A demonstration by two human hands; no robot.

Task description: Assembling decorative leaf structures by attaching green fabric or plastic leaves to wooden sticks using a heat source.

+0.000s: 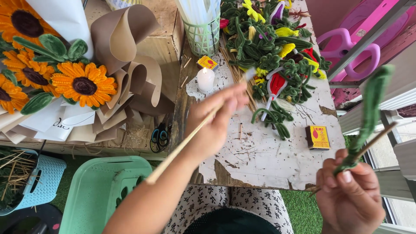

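closest to us, our right hand [349,197] hangs off the bench's near right corner, its grip pinched shut on the lower end of a thin wooden stick [372,141] wrapped with a fuzzy green stem [372,106]; that stem's long axis rises up and a little to the right, out over open air beyond the bench's right edge. our left hand [216,125] sits over the near left part of the bench [268,160], fingers closed around a second, bare stick [184,145] that slants from down by the near left corner up toward the middle, its blurred tip near the white candle [206,79]. the two sticks are well apart, the wrapped one lying to the right of the left grip. between the hands the peeling white top is fairly open, with a small yellow matchbox [317,137] toward the right edge; the heap of fuzzy green and yellow pieces [273,47] crowds the far side, and sunflower bouquets [52,73] lie past the left edge.
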